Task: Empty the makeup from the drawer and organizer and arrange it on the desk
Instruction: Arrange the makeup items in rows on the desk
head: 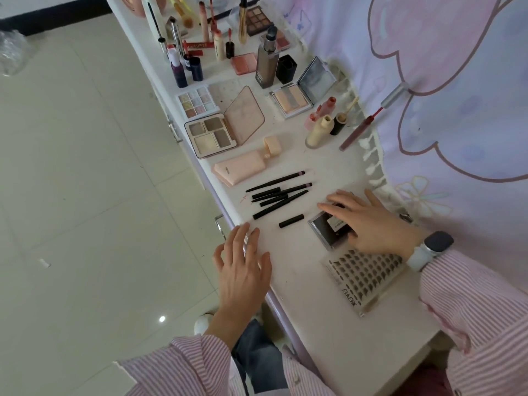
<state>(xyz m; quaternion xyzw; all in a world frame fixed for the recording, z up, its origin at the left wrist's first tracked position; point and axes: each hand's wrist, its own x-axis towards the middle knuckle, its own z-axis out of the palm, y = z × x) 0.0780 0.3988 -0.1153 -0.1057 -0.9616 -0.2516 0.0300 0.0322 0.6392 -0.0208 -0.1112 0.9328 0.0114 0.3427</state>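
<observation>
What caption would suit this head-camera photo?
Right hand resting on a dark compact, left hand open above the makeup-covered desk.

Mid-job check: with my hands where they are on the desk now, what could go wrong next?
The left hand hovers at the desk edge; a sweep could roll the black pencils off. The right hand rests on the dark compact; sliding it may bump the lash tray.

A pastel cartoon wall cloth (428, 67) hangs behind the desk; crumpled clear plastic (13, 52) lies on the tiled floor (71, 195).
</observation>
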